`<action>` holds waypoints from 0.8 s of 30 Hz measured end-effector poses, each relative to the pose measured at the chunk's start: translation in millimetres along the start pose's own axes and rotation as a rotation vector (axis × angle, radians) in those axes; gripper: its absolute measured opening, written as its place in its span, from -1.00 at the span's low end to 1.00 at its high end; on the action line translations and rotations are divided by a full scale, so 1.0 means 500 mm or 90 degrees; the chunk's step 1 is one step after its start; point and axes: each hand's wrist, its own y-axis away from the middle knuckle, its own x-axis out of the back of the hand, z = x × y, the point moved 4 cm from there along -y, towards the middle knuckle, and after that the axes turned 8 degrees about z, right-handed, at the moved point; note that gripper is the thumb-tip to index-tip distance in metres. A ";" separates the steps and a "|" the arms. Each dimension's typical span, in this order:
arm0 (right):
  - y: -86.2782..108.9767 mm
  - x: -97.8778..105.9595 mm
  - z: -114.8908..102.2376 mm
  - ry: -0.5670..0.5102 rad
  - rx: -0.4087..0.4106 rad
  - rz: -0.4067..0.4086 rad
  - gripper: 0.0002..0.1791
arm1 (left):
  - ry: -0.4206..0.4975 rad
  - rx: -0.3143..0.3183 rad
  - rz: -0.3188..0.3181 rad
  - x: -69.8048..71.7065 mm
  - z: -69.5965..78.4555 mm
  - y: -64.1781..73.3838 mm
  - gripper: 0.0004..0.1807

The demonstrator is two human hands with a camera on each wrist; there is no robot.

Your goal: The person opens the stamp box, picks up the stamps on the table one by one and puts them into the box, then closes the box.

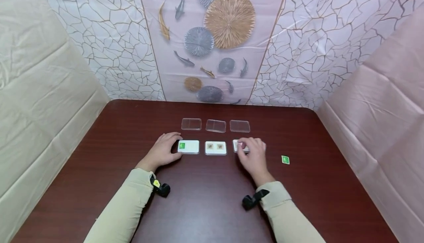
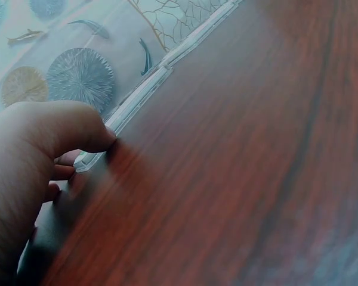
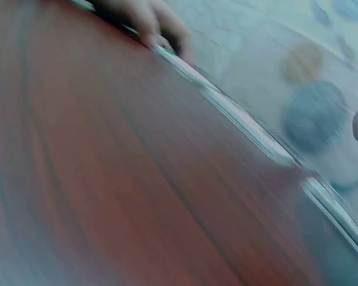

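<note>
White left case [image 1: 190, 147] sits at three o'clock from the left hand [image 1: 162, 151], pinched between thumb and fingers, while the right hand [image 1: 254, 157], fingers bent, grip unclear, partly covers the right case [image 1: 235, 149] at ten o'clock, which an uneven push could slide askew.

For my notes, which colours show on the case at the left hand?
White, with one green square; the case shows best in the head view.
</note>
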 end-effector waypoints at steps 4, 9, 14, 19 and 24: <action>0.005 0.067 0.068 0.041 -0.017 0.004 -0.90 | 0.004 0.003 -0.006 0.002 0.000 0.000 -0.42; 0.011 0.141 0.127 0.096 -0.027 -0.018 -0.87 | 0.006 -0.001 -0.002 0.003 0.004 -0.001 -0.43; 0.025 0.203 0.172 0.163 -0.081 -0.069 -0.85 | 0.008 -0.003 0.000 0.006 0.005 -0.001 -0.43; 0.042 0.246 0.203 0.212 -0.160 -0.152 -0.78 | 0.006 -0.002 -0.003 0.005 0.005 -0.001 -0.43; 0.051 0.267 0.215 0.262 -0.206 -0.218 -0.69 | 0.006 -0.001 -0.004 0.003 0.001 -0.001 -0.43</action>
